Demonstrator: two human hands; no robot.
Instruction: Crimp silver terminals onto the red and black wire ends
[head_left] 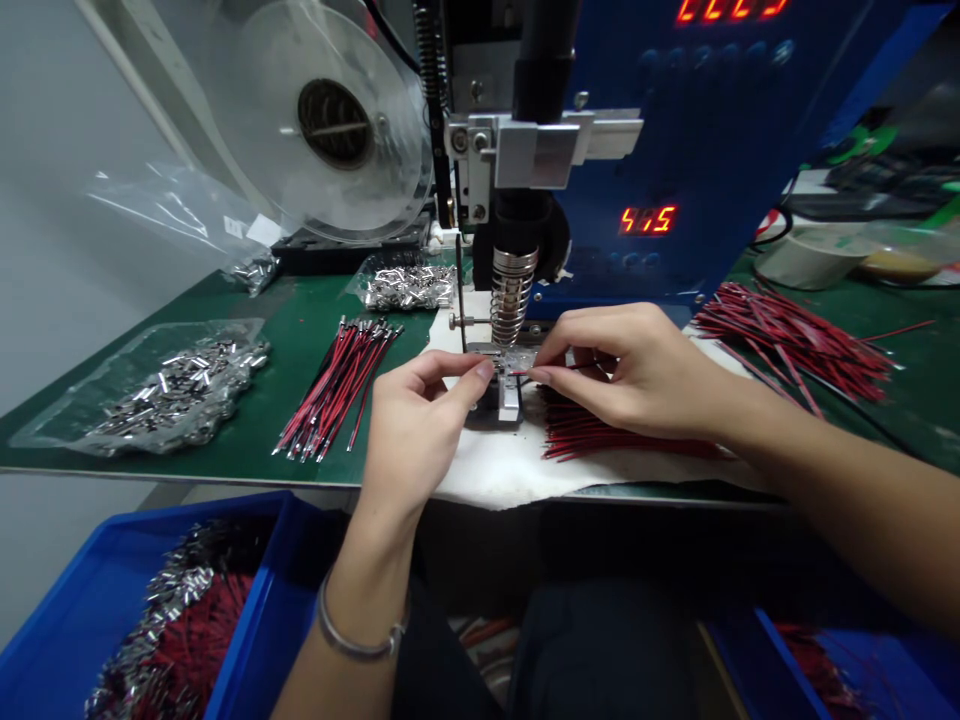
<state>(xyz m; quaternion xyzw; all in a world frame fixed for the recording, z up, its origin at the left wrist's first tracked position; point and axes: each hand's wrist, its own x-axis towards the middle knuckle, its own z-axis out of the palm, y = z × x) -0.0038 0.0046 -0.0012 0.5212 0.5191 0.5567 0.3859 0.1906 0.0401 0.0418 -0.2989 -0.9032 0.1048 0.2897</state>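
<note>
Closest to the camera is the metal bracelet [360, 645] on your left wrist; out at the far left, a blue bin [105, 570] sits lower than the green tabletop [300, 300]. Moving right along the table come a clear bag [187, 390] of small metal parts and a loose bundle [330, 390] of red and black wires with metal ends. Your left hand [487, 368] is next, thumb and forefinger brought together at the left side of the small metal fixture [510, 400]; you cannot tell from here whether they grip anything tiny. The key relation, as it looks, is across that fixture: the single wire [519, 373] has its red end just above it, beneath the spring-wrapped nozzle [514, 295], its long axis running roughly sideways, end facing your left fingertips. Your right hand [540, 366] pinches that wire between thumb and forefinger close behind the end, so it has the nearer hold. Beneath that hand lies another wire bundle [592, 435], and farther right a bigger wire pile [802, 345].
</note>
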